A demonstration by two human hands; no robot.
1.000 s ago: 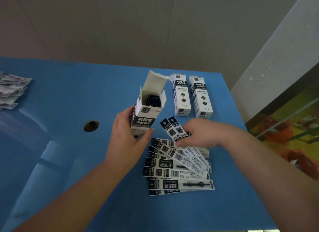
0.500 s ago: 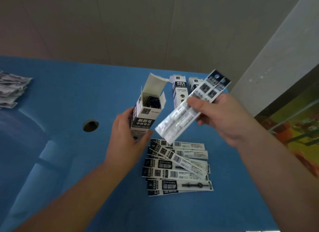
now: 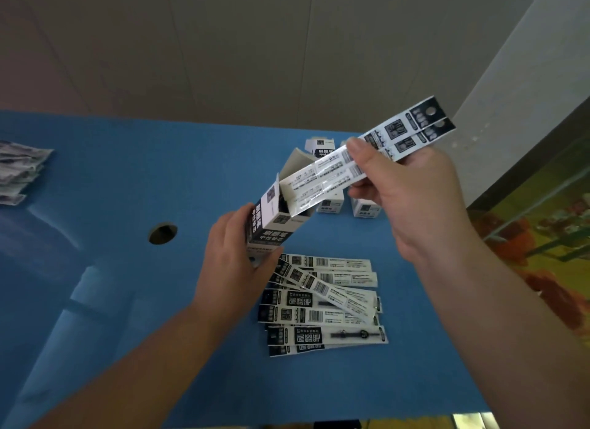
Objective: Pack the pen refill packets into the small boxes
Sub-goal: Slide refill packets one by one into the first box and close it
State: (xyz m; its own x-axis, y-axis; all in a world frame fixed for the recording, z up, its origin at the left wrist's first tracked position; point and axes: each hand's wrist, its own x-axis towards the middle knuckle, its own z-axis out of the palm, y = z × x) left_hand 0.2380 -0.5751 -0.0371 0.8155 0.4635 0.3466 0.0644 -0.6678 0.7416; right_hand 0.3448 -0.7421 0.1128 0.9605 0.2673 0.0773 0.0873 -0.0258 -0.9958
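Note:
My left hand grips a small black-and-white box, tilted with its open top toward the right. My right hand pinches two long refill packets side by side; their lower ends sit inside the box's open mouth, their black header ends stick up to the right. A loose pile of several more refill packets lies flat on the blue table below my hands. Two closed boxes stand behind, mostly hidden by the held packets and my right hand.
The blue table has a round hole left of my left hand. A heap of other packets lies at the far left edge. The table's right edge runs beside a grey wall and a coloured floor area.
My right hand lifted two packets from the pile, raised them, and now has their lower ends in the box mouth. My left hand tilted the box toward them.

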